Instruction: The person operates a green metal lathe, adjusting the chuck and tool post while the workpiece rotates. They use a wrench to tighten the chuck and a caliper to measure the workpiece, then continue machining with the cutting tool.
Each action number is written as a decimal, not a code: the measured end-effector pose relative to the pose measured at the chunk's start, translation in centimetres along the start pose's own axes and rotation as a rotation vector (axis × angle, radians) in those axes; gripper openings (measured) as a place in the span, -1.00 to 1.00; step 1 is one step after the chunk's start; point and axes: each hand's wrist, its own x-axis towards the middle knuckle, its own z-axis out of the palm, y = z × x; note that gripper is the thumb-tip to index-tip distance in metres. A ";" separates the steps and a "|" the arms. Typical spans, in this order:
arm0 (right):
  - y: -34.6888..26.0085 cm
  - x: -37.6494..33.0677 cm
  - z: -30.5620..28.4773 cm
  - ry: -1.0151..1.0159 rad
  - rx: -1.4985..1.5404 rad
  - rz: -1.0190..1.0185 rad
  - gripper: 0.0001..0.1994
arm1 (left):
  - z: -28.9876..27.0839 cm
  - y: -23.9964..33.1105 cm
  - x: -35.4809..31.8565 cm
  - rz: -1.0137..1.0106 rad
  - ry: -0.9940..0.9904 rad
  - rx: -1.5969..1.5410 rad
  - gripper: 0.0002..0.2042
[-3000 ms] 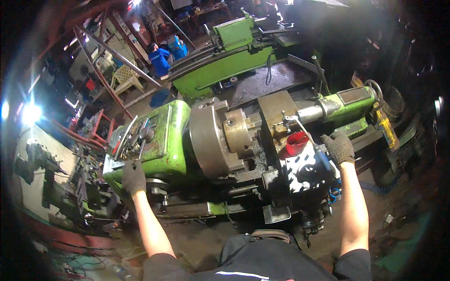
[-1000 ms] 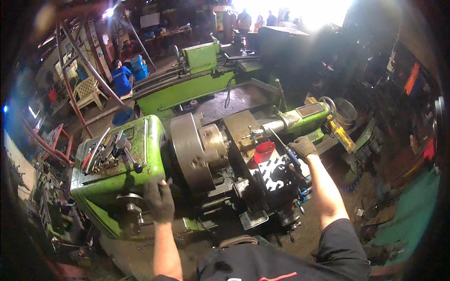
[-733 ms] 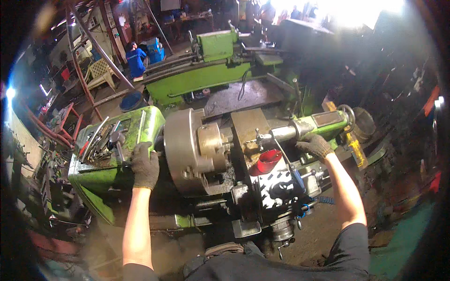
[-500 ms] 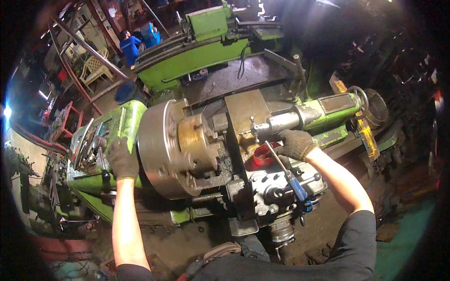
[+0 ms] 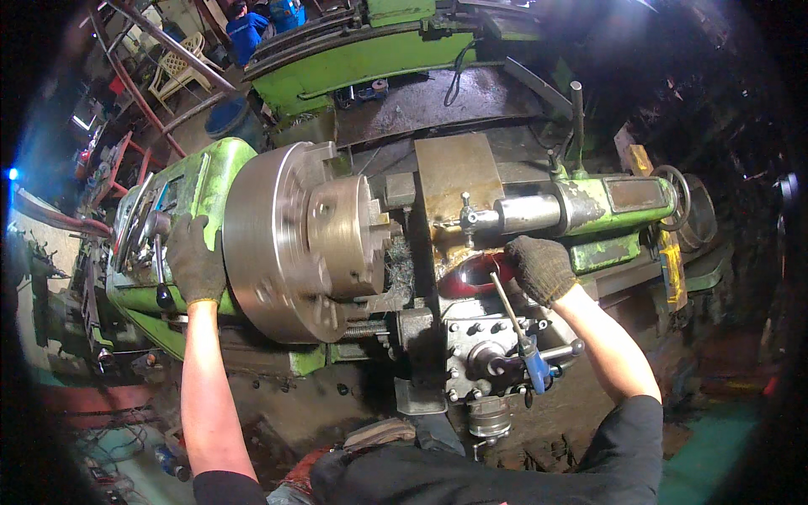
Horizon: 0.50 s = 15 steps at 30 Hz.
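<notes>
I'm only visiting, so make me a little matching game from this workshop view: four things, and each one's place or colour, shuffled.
1. Left hand
2. Right hand
3. Chair
4. Handwheel

A. Pale cream
B. Right end of the nearer machine
C. By the red container
D. At the green housing

Pairs: 1-D, 2-C, 3-A, 4-B

A person in blue (image 5: 246,32) is noted near the left end of a long green machine (image 5: 362,69). A pale chair (image 5: 177,69) and a blue container (image 5: 225,118) stand nearby.
</notes>
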 end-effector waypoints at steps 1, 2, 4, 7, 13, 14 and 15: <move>0.0 0.2 0.5 0.008 0.007 -0.008 -0.82 | 0.0 0.0 0.0 -0.018 -0.009 0.006 -0.61; -0.1 0.3 0.8 0.003 0.018 -0.010 -0.81 | -0.1 0.2 0.0 -0.036 -0.019 0.012 -0.61; -0.6 0.8 1.1 -0.007 0.042 -0.017 -0.81 | -0.3 0.3 -0.1 -0.054 -0.034 0.010 -0.60; -1.3 1.1 -0.5 0.040 -0.031 -0.115 -0.82 | -0.9 0.7 0.3 -0.060 -0.047 -0.004 -0.61; -2.6 1.3 -3.2 0.001 -0.102 -0.179 -0.84 | -0.5 0.2 0.0 -0.053 -0.052 0.007 -0.61; -2.7 1.4 -3.2 0.023 -0.106 -0.200 -0.84 | -0.7 0.4 0.0 -0.063 -0.063 0.007 -0.61; -3.1 1.5 -3.3 -0.066 -0.100 -0.164 -0.83 | -0.9 0.7 0.1 -0.072 -0.074 0.007 -0.61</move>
